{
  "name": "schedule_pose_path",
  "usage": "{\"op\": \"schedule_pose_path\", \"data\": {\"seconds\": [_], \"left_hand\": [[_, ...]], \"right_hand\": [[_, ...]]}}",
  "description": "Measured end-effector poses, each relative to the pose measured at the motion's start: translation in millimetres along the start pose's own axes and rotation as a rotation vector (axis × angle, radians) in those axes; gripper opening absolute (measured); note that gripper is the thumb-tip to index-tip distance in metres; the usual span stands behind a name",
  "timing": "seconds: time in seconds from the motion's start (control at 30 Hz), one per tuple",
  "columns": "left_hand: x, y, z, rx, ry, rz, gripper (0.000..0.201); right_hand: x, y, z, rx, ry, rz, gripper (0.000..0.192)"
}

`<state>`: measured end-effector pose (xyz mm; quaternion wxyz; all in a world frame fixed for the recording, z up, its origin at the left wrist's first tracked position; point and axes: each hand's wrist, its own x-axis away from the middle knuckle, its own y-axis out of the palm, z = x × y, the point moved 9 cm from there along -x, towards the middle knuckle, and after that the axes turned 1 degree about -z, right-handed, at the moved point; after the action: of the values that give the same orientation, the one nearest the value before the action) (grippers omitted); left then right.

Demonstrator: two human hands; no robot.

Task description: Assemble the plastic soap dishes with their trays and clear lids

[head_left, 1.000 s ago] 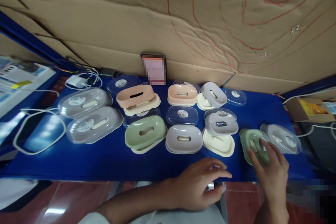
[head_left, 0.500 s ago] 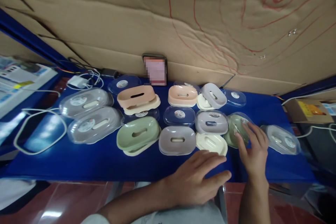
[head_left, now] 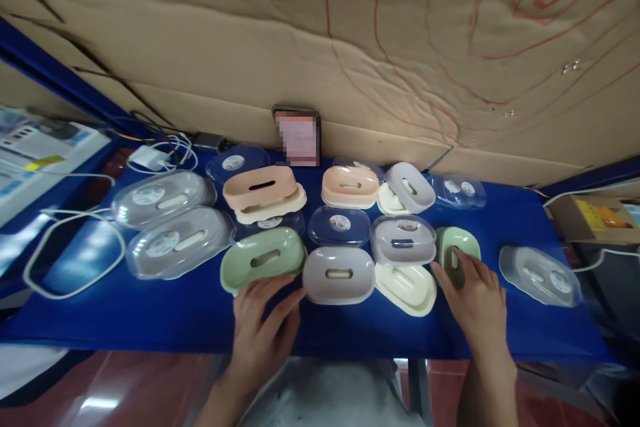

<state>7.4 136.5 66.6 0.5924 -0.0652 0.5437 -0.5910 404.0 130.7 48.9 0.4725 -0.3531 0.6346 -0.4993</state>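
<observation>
While both hands work the front edge of the blue table [head_left: 150, 317], the scene reads like this:

Right hand [head_left: 477, 300]: fingers loosely spread, fingertips laid on top of a small green soap dish [head_left: 457, 247]; whether it actually grips the dish I cannot tell.
Small green soap dish: under the right fingertips, tilted, its slot showing between the fingers.
Left hand [head_left: 263, 327]: fingers spread and flat, tips touching the near rim of a large green soap dish [head_left: 263, 257].
Large green soap dish: just beyond the left fingertips, sitting on a cream base.
Grey soap dish [head_left: 339, 273]: between the two hands, just right of the left fingertips.
Cream tray [head_left: 406, 288]: just left of the right hand, touching nothing of it.
Lidded grey dish [head_left: 404, 240]: beyond the cream tray, beside the small green soap dish.
Clear-lidded dish [head_left: 540, 275]: well to the right of the right hand, alone.
</observation>
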Motion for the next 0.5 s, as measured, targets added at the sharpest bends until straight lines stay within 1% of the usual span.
{"op": "schedule_pose_path", "data": {"seconds": [0.07,0.13,0.2,0.27,0.33,0.37,0.4,0.43,0.5], "left_hand": [[-1,3.9,2,0.006,0.019,-0.003,0.038],[-4,5.8,5,0.017,0.053,-0.01,0.038],[-7,3.6,4,-0.001,0.074,0.001,0.038],[-7,-1.5,-2,-0.057,0.06,0.032,0.038],[-6,-5.6,-13,-0.125,-0.004,0.051,0.036],[-5,-6.1,-19,-0.159,-0.055,0.045,0.034],[-3,-5.6,-26,-0.189,-0.111,0.032,0.033],[-1,-3.9,-32,-0.212,-0.161,0.009,0.034],[2,0.8,-40,-0.241,-0.218,-0.04,0.036]], "right_hand": [[11,2,-8,0.034,-0.026,0.01,0.061],[15,0,-10,0.029,-0.078,0.015,0.055],[16,-6,-5,-0.001,-0.114,0.011,0.051],[13,-17,6,-0.046,-0.092,0.049,0.051],[6,-31,15,-0.092,-0.033,0.132,0.053],[1,-36,15,-0.111,-0.022,0.17,0.052],[-7,-38,10,-0.131,-0.041,0.188,0.05],[-16,-38,1,-0.149,-0.091,0.183,0.046],[-36,-33,-20,-0.167,-0.225,0.146,0.041]]}}
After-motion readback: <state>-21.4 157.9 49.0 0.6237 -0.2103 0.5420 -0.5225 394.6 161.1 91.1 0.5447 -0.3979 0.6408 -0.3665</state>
